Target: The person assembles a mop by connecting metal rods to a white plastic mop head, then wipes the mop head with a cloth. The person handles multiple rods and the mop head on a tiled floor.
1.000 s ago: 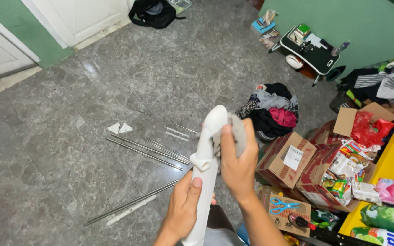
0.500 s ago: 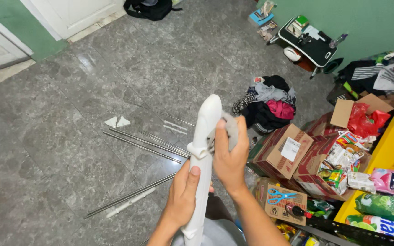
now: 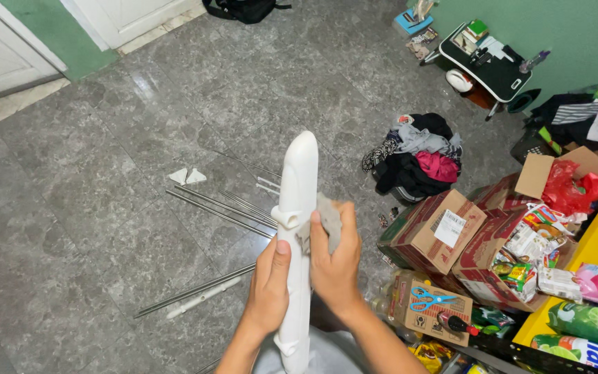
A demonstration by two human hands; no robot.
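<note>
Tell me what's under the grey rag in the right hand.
The grey rag lies pressed against the side of the long white plastic part, which the left hand grips. The right hand holds it there. The strip of plastic beneath the rag is covered, so its state cannot be seen.

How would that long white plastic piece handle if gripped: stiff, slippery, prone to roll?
The long white plastic piece probably stays stiff: it stands straight above the left hand with no sag. Its smooth, glossy, rounded body looks slippery, and might roll if laid on the floor. The right hand presses a grey cloth against it without visibly bending it.
</note>
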